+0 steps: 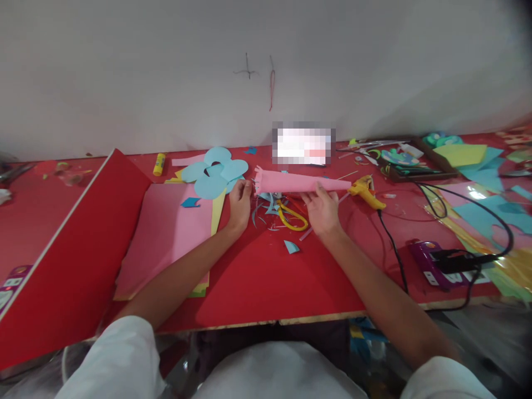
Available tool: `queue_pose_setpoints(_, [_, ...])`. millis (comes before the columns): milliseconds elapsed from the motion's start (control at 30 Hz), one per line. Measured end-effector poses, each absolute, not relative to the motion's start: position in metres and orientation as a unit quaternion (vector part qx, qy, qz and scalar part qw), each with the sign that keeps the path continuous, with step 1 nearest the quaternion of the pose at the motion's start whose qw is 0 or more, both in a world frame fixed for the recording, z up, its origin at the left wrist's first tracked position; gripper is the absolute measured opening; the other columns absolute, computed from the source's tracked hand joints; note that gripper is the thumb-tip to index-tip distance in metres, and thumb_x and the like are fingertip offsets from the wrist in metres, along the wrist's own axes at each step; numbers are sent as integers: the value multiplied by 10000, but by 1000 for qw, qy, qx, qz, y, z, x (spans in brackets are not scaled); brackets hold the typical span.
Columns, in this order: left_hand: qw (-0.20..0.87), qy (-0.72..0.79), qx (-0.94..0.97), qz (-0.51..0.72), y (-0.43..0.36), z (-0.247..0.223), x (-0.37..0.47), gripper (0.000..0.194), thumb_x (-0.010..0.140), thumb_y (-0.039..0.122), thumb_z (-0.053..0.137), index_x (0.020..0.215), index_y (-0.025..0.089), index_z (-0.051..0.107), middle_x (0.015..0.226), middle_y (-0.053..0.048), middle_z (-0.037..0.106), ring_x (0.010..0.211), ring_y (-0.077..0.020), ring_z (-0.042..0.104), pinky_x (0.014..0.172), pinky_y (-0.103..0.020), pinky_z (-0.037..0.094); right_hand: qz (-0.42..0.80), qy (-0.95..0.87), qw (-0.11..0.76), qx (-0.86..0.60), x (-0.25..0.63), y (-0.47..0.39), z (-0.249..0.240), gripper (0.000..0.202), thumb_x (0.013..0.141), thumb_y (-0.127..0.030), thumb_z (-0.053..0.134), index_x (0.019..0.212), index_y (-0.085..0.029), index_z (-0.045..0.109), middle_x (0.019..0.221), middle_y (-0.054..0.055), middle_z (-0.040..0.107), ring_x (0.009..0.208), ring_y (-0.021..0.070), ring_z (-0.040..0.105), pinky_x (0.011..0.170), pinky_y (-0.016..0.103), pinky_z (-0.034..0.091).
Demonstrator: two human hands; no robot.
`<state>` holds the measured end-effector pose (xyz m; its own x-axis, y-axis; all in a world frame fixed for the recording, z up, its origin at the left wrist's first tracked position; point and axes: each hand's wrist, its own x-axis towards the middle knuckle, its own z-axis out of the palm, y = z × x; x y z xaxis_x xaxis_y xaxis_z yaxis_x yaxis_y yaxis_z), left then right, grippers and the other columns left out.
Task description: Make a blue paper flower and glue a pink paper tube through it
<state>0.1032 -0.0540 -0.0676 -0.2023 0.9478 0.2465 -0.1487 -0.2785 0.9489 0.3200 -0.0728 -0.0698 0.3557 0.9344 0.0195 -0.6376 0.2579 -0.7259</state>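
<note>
A long pink paper cone (291, 182) with a fringed wide end lies level across the middle, its narrow tip pointing right. My right hand (322, 210) grips it from below, thumb in front and fingers behind. Beside the fringed end is my left hand (240, 208), its fingers curled together; whether they pinch the fringe or anything else is hidden. A light blue paper flower (214, 172) with a dark centre hole sits just behind that hand. Yellow-handled scissors (293, 219) lie under the cone among blue paper scraps. Near the cone's tip rests a yellow glue gun (366, 193).
Pink paper sheets (170, 233) are stacked at left, beside an upright red divider (78, 238). A glue stick (158, 164) stands behind them. At right are a purple power strip (436, 266) with black cables, a brown tray (419, 172) of craft pieces, and coloured paper.
</note>
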Motion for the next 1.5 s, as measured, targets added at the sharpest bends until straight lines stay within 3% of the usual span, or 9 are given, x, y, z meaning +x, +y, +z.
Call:
queue_pose_setpoints(233, [430,408,461,660,-49,-70,102,435,938,521,738,721,208,528,732,17,465,678,-129,406,637,-249,400,535,-309,724,-307,311,-84,-53,401,780,-318,928,1035,-307,618,1172,8,817,1203,227,767,1105,457,624])
queue_pose_setpoints(433, [427,444,414,670,-47,-74,102,354,958,451,731,758,203,578,776,9,490,722,-134,442,669,-250,410,530,-352,715,-289,306,-87,-46,440,805,-338,924,1122,-328,618,1261,21,814,1312,250,726,1184,518,576])
queue_pose_setpoints(567, [430,459,391,672,-47,-73,102,402,976,463,730,734,206,539,753,17,462,706,-133,419,670,-253,408,526,-368,714,-281,305,-90,-42,453,810,-360,930,1136,-330,617,1270,19,810,1340,253,708,1203,520,560])
queue_pose_setpoints(733, [414,447,414,676,-48,-71,101,562,952,611,747,702,214,438,722,36,354,667,-125,328,608,-264,324,511,-387,705,-303,301,-95,-37,481,768,-398,964,1106,-323,630,1252,33,792,1352,265,689,1187,499,568])
queue_pose_setpoints(967, [374,462,457,662,-51,-66,102,606,916,711,738,707,207,473,726,31,395,689,-129,350,641,-279,340,478,-406,697,-346,297,-96,-44,472,768,-407,974,1101,-319,651,1207,29,771,1264,249,712,1137,457,602])
queue_pose_setpoints(1133, [418,448,400,682,-50,-68,103,658,843,827,723,756,214,500,762,24,419,703,-129,391,634,-267,383,497,-321,721,-360,304,-86,-55,494,734,-451,985,1026,-280,625,1085,7,753,1115,222,734,1055,461,652])
queue_pose_setpoints(1300, [456,436,435,642,-51,-69,103,590,872,725,774,736,212,516,716,31,411,636,-118,372,555,-255,348,507,-299,738,-331,312,-82,-51,482,719,-383,992,1010,-293,618,1077,-13,771,1151,216,742,1094,461,633])
queue_pose_setpoints(1500, [446,418,431,663,-49,-69,103,486,926,589,753,739,207,517,741,25,439,673,-121,378,616,-254,352,496,-346,724,-333,306,-88,-42,492,725,-375,990,1064,-293,642,1156,38,798,1223,244,741,1138,449,594])
